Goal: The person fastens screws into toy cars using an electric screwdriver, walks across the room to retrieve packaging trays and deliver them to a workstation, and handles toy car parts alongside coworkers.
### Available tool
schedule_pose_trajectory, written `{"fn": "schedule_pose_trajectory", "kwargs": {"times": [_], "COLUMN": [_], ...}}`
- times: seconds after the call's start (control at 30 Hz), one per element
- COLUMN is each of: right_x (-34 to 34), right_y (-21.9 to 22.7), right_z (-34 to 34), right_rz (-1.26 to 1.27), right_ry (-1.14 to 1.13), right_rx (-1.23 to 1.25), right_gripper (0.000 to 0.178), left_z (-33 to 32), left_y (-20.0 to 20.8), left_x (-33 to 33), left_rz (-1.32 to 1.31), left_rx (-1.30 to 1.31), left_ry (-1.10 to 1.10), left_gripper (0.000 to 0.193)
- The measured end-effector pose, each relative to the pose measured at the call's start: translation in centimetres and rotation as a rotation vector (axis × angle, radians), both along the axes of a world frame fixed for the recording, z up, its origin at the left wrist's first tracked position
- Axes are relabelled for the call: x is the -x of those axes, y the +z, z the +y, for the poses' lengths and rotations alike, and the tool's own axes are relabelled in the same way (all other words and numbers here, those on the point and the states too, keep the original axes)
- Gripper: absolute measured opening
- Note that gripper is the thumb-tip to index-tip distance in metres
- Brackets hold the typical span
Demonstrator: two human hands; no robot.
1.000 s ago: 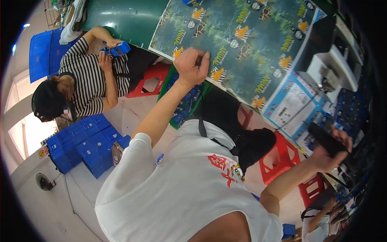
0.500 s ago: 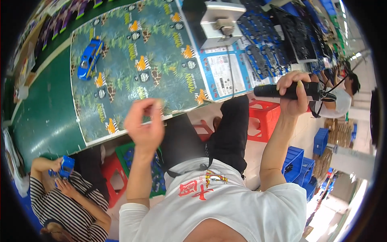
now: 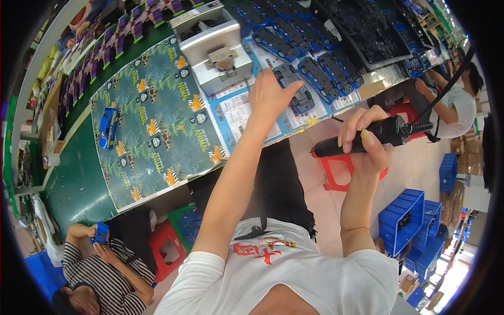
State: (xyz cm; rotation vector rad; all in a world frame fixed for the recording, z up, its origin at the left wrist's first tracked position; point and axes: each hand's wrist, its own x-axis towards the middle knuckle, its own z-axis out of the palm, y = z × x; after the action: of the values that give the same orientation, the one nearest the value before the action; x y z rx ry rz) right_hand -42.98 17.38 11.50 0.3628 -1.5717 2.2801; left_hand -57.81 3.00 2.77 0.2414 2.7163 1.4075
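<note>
My left hand is stretched over the bench, thumb and fingers apart, at a toy car lying with its dark underside up. Whether the fingertips touch that car cannot be made out. In my right hand is a black electric screwdriver, held roughly level off the bench's front edge, its cord running up to the right. Several more upturned blue cars lie beside and behind the left hand. A blue toy car stands apart on the patterned sheet at the left.
A silver metal fixture stands just left of my left hand. Behind the cars is a black tray of dark parts. A red stool and blue crates are on the floor. A co-worker in stripes sits at lower left.
My left hand has moved right and forward from the patterned sheet to the upturned cars, its fingers spreading. My right hand still holds the screwdriver. The view has shifted to the right.
</note>
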Motion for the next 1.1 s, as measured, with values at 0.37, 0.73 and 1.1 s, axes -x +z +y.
{"fn": "schedule_pose_trajectory", "kwargs": {"times": [0.37,0.73,1.1], "right_x": [2.4,8.1,10.3], "right_y": [0.8,-0.6,-2.8], "right_z": [3.4,-5.4,-10.1], "right_rz": [0.107,0.214,0.121], "right_ry": [-0.03,-0.172,-0.253], "right_rx": [0.07,-0.041,-0.287], "right_gripper": [0.012,0.01,0.013], "left_z": [-2.5,-14.3,-19.9], "left_y": [-0.2,0.3,-1.1], "left_x": [-4.4,-8.1,-7.6], "left_rz": [-0.263,-0.381,-0.374], "left_rx": [-1.011,-1.232,-1.33], "left_ry": [0.021,0.267,0.291], "left_gripper": [0.036,0.031,0.028]}}
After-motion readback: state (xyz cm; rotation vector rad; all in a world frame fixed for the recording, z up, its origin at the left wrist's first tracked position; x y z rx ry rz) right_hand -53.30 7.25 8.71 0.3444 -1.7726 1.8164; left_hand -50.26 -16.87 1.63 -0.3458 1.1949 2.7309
